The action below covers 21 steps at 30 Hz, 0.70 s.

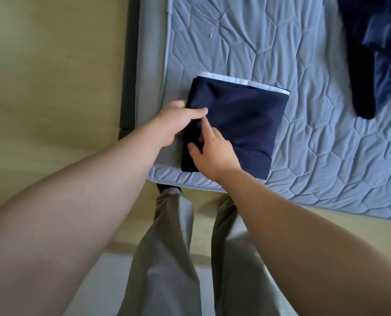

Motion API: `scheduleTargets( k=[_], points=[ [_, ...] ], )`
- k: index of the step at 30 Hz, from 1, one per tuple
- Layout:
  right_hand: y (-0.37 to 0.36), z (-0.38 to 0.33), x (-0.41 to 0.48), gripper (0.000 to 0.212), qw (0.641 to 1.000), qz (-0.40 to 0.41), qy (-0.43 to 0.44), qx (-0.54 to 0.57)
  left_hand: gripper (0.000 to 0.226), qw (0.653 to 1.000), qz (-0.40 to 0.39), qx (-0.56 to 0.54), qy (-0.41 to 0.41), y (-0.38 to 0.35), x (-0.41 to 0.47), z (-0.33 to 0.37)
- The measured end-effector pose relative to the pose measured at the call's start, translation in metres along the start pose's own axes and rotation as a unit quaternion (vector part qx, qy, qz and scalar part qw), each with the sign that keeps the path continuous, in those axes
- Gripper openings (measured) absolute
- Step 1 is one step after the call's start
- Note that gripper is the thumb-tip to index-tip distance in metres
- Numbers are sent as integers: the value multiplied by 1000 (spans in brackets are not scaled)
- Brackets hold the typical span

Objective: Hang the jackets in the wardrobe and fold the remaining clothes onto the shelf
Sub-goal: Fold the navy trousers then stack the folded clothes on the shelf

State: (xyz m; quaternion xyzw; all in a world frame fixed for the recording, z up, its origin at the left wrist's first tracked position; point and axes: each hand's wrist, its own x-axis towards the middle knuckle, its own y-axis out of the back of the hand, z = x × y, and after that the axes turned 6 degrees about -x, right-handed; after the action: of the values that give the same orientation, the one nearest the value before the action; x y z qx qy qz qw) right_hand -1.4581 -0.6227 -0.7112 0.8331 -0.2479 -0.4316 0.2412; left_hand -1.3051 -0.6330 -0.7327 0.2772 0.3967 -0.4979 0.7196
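Note:
A folded navy garment (242, 124) with a light blue strip along its far edge lies on the near left corner of the mattress (304, 156). My left hand (176, 122) grips the garment's left edge, thumb on top and fingers under the fold. My right hand (212, 151) rests on the near left part of the garment, index finger pointing forward, thumb spread to the left. Another dark blue garment (377, 53) lies crumpled at the far right of the mattress.
The quilted grey-blue mattress sits on a dark bed frame (128, 65), with yellowish flooring (53, 87) to the left. My legs in grey trousers (167, 247) stand against the bed's near edge. A small white thread (217, 23) lies on the mattress farther back.

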Motion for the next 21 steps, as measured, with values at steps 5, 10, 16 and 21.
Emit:
scheduleTargets(
  k=[5, 10, 16, 21],
  points=[
    [-5, 27, -20, 40, 978, 155, -107, 92, 24, 991, 109, 73, -29, -14, 2, -6],
    [18, 67, -1, 38, 865, 322, -362, 133, 56, 982, 169, 89, 3, -24, 6, -17],
    [25, 111, -1, 77, 841, 133, -430, 299, 57, 989, 123, 79, 35, -25, 17, -22],
    [43, 123, -15, 66, 863, 73, -379, 326, 64, 994, 22, 2, 103, -26, 11, -8]
  ],
)
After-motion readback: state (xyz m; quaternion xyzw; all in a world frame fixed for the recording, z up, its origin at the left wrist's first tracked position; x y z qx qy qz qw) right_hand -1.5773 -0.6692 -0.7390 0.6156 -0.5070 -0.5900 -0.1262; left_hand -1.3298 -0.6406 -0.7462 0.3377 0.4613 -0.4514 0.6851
